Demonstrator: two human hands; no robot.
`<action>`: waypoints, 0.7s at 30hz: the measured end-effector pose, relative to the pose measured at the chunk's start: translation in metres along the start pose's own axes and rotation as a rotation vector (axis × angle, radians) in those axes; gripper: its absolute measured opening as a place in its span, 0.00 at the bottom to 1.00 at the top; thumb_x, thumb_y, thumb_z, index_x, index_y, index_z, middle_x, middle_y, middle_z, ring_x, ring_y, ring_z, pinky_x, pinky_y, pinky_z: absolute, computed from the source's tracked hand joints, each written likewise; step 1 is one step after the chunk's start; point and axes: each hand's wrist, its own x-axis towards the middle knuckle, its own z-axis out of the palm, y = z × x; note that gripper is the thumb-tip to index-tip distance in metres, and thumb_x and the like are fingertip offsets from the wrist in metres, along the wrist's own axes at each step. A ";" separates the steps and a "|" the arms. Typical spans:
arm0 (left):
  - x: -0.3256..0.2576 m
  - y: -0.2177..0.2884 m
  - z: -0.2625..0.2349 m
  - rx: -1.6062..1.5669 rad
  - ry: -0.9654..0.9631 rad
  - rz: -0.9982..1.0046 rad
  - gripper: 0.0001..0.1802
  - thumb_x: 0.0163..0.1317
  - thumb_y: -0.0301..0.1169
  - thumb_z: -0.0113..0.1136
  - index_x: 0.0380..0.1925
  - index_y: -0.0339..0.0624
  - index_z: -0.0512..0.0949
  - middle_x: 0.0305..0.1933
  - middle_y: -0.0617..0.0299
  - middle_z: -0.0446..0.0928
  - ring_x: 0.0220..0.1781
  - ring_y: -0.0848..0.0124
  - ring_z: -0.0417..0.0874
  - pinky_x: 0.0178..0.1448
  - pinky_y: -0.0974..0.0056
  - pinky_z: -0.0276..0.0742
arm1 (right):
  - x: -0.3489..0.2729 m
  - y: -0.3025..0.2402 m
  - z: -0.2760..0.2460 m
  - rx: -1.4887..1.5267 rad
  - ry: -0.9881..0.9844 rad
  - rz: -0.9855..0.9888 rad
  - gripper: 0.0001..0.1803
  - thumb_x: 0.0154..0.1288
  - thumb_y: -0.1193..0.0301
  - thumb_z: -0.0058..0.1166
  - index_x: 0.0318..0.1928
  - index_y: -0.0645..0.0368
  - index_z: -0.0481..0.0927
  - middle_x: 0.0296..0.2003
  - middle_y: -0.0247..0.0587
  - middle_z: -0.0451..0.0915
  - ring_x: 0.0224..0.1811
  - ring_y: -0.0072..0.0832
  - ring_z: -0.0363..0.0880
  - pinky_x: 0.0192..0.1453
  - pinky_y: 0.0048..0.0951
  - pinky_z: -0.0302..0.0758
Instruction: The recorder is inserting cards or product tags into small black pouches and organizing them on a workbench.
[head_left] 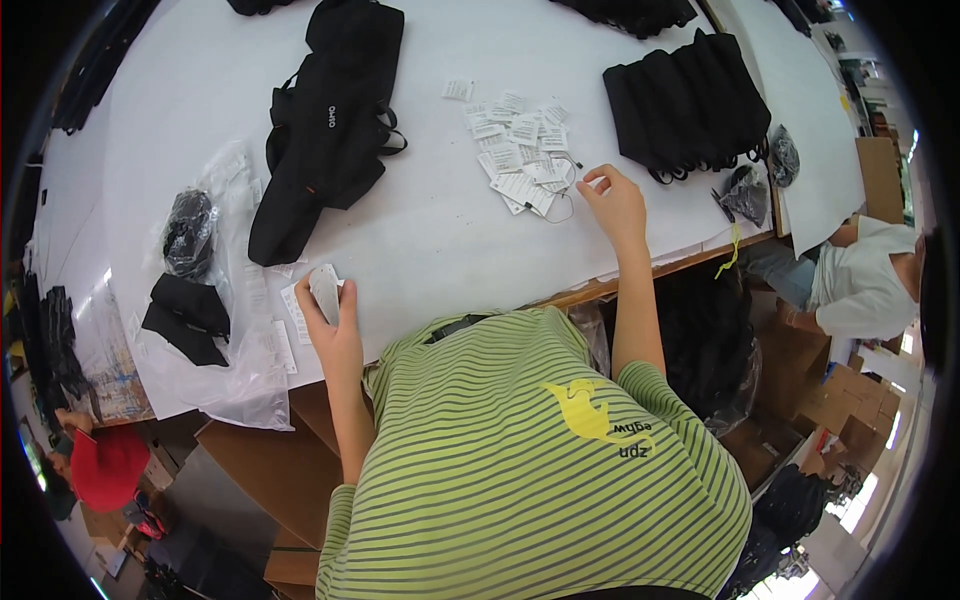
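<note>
My left hand (338,325), at the table's front edge, is closed around a small stack of white hang tags (324,288) between thumb and fingers. More white tags (297,312) lie just beside it. My right hand (615,205) is raised at the right side of a loose pile of small white printed tags (520,130). Its thumb and forefinger come together in a pinch; what is between them is too small to make out. A thin dark string loop (570,210) runs from a tag at the pile's near edge to close by the thumb.
A black fabric bag (325,130) with straps lies left of the pile. Farther left, a clear plastic bag (245,370) lies by folded black pieces (188,318). At right are stacked black pouches (690,105) and small scissors (722,205). Another person (865,275) sits at right.
</note>
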 end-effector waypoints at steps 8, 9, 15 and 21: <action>-0.003 0.013 0.011 0.033 -0.051 -0.037 0.18 0.64 0.31 0.57 0.50 0.39 0.66 0.39 0.62 0.69 0.41 0.74 0.70 0.50 0.69 0.66 | 0.006 0.003 0.018 0.118 0.041 -0.006 0.11 0.54 0.62 0.62 0.33 0.56 0.82 0.19 0.34 0.74 0.22 0.28 0.72 0.29 0.29 0.68; -0.004 0.013 0.012 0.037 -0.040 -0.062 0.18 0.64 0.31 0.57 0.50 0.39 0.66 0.39 0.62 0.69 0.41 0.74 0.70 0.50 0.69 0.66 | 0.006 0.006 0.017 0.120 0.043 0.000 0.11 0.54 0.62 0.62 0.33 0.56 0.82 0.19 0.34 0.74 0.22 0.28 0.72 0.29 0.29 0.68; -0.004 -0.002 0.013 -0.003 -0.126 -0.082 0.17 0.63 0.29 0.57 0.50 0.39 0.67 0.36 0.63 0.70 0.39 0.76 0.69 0.46 0.71 0.66 | 0.004 0.007 0.002 0.111 -0.039 -0.313 0.06 0.57 0.69 0.58 0.36 0.52 0.80 0.25 0.33 0.76 0.26 0.29 0.74 0.31 0.29 0.69; -0.004 0.010 0.020 -0.045 -0.258 -0.061 0.17 0.63 0.29 0.57 0.50 0.39 0.67 0.34 0.65 0.70 0.33 0.78 0.67 0.37 0.73 0.64 | 0.034 0.019 -0.007 -0.234 -0.129 -0.627 0.06 0.56 0.72 0.56 0.35 0.49 0.76 0.29 0.37 0.72 0.30 0.37 0.76 0.34 0.37 0.72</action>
